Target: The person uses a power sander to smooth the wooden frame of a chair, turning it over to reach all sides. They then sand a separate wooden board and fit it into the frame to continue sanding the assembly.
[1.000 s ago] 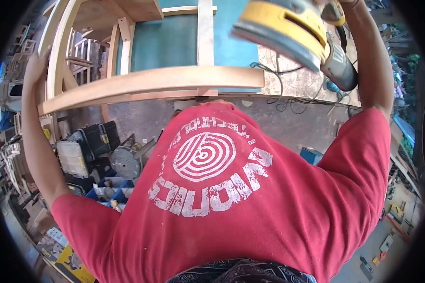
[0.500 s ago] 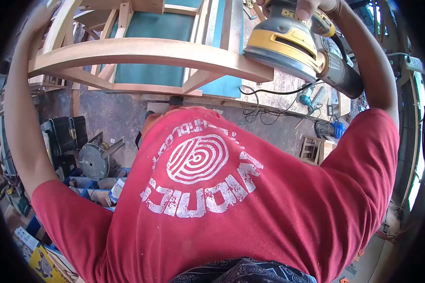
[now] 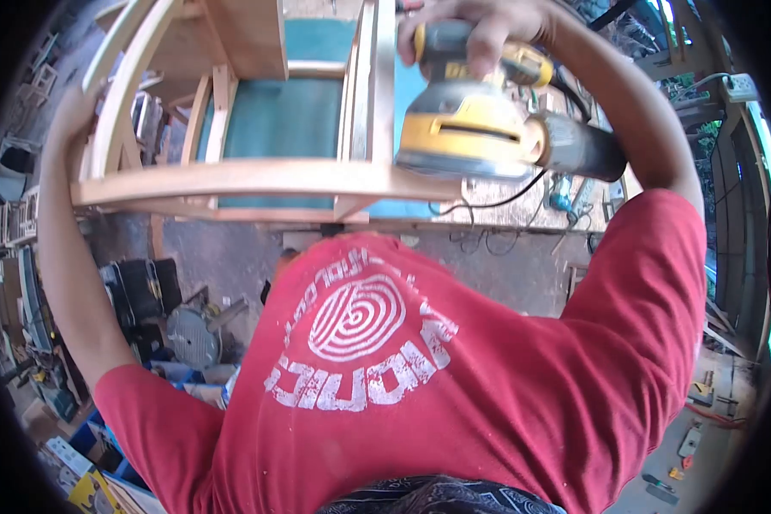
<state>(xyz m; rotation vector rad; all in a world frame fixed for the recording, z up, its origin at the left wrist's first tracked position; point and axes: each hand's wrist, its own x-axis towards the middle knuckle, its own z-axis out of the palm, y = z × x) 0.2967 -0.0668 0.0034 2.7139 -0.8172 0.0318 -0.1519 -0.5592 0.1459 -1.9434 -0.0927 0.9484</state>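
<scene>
A yellow and black random orbital sander [image 3: 463, 128] is in my right hand [image 3: 497, 30], whose fingers wrap round its top. The sander's pad is at the right end of a pale wooden rail [image 3: 265, 178]; blur hides whether they touch. This rail belongs to a wooden furniture frame [image 3: 368, 94] with several legs and crosspieces. At the far left my left hand [image 3: 79, 113] is closed against the frame's side piece, its fingers partly hidden. A black dust canister [image 3: 587, 147] sticks out from the sander's right side.
Under the frame lies a green-blue surface [image 3: 283, 120] on a workbench [image 3: 510, 201]. A black cable trails from the sander. A green power tool [image 3: 564, 195] sits on the bench. Black cases [image 3: 141, 291] and a round metal machine part [image 3: 194, 334] are on the floor at left.
The sander and my right hand have shifted left and slightly down in view. The rail appears lower and more level. My left hand also appears lower, still at the frame's side.
</scene>
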